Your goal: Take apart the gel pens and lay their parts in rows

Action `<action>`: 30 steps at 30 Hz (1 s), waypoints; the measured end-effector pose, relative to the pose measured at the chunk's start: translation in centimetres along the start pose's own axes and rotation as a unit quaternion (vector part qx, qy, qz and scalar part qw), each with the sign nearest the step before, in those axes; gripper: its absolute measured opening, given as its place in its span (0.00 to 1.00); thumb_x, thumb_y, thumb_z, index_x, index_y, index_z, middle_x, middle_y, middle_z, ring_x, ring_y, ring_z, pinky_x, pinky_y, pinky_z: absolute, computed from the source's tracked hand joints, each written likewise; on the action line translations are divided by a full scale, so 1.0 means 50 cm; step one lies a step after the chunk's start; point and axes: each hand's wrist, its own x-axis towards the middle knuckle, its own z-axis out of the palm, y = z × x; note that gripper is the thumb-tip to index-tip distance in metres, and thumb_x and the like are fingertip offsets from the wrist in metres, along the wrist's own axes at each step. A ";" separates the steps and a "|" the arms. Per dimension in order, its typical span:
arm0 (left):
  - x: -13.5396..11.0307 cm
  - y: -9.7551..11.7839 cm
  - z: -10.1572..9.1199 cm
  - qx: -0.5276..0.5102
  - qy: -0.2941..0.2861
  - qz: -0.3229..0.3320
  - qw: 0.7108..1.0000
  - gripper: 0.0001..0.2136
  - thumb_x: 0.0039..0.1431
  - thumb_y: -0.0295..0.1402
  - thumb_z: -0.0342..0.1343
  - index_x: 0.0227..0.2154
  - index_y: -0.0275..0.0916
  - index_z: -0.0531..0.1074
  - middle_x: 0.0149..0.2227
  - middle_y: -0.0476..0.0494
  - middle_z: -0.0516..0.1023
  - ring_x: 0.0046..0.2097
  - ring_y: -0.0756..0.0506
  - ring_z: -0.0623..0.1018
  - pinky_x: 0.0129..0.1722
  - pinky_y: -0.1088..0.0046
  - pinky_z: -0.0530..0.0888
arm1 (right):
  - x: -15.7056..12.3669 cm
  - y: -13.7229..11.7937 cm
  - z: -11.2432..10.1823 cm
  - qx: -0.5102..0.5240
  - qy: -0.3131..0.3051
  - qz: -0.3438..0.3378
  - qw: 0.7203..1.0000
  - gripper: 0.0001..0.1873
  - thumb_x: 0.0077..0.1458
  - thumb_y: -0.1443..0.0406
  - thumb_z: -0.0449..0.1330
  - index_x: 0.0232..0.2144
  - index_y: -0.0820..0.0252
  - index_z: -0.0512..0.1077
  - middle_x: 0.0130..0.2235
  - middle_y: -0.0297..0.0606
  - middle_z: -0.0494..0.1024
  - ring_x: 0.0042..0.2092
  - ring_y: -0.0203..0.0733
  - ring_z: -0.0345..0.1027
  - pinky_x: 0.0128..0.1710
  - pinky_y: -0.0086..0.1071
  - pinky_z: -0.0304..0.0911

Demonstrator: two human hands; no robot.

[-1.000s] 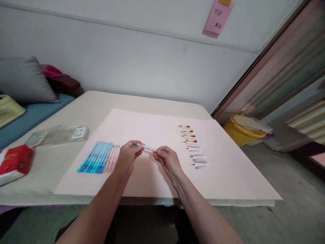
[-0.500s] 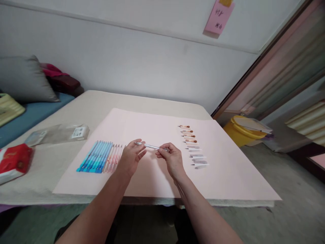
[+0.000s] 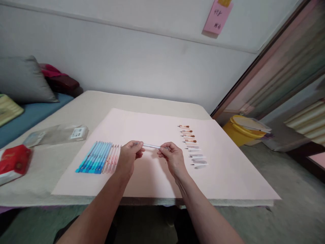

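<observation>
Both my hands hold one thin clear pen barrel (image 3: 151,146) level above the pale pink sheet (image 3: 223,169). My left hand (image 3: 129,156) pinches its left end and my right hand (image 3: 170,157) pinches its right end. To the left of my left hand lies a tidy row of blue pens (image 3: 94,157) with a few pinkish clear ones (image 3: 113,158) beside them. Right of my right hand runs a column of small pen parts (image 3: 193,146), brown-tipped at the far end and grey at the near end.
The sheet lies on a beige table (image 3: 83,108). A clear packet with a white label (image 3: 57,134) and a red packet (image 3: 14,162) sit at the left. A grey cushion (image 3: 24,79) lies beyond. A yellow bucket (image 3: 240,130) stands on the floor at right.
The barrel has been drawn out longer between my hands, with my right hand shifted a little to the right. My left hand's fingers loosened half a second ago and are closed again.
</observation>
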 end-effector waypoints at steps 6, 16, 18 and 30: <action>0.003 0.000 0.000 -0.047 -0.015 -0.013 0.999 0.16 0.41 0.36 0.65 0.34 0.37 0.72 0.33 0.44 0.76 0.33 0.50 0.75 0.31 0.76 0.71 | 0.001 0.000 -0.002 0.001 0.005 -0.004 1.000 0.08 0.43 0.65 0.65 0.27 0.61 0.70 0.23 0.31 0.73 0.26 0.35 0.70 0.28 0.28 0.66; 0.003 0.002 -0.001 -0.037 -0.025 -0.017 0.999 0.15 0.41 0.35 0.64 0.34 0.37 0.72 0.32 0.44 0.75 0.32 0.50 0.75 0.30 0.75 0.72 | 0.001 -0.002 -0.005 -0.006 0.005 -0.007 1.000 0.09 0.43 0.64 0.65 0.28 0.60 0.71 0.23 0.32 0.73 0.27 0.36 0.70 0.28 0.29 0.67; 0.002 0.002 -0.001 -0.032 -0.032 -0.011 0.999 0.14 0.40 0.33 0.65 0.33 0.37 0.73 0.30 0.45 0.75 0.30 0.51 0.74 0.31 0.76 0.71 | 0.001 -0.002 -0.005 -0.007 0.005 -0.006 1.000 0.09 0.42 0.64 0.65 0.28 0.60 0.71 0.24 0.32 0.73 0.27 0.36 0.70 0.28 0.30 0.67; 0.000 0.002 0.001 -0.002 -0.039 -0.005 0.999 0.13 0.40 0.34 0.65 0.30 0.36 0.73 0.30 0.44 0.76 0.30 0.51 0.74 0.31 0.75 0.70 | 0.003 -0.003 -0.006 0.011 0.013 0.003 1.000 0.11 0.41 0.65 0.66 0.29 0.60 0.71 0.24 0.31 0.73 0.28 0.36 0.71 0.30 0.30 0.67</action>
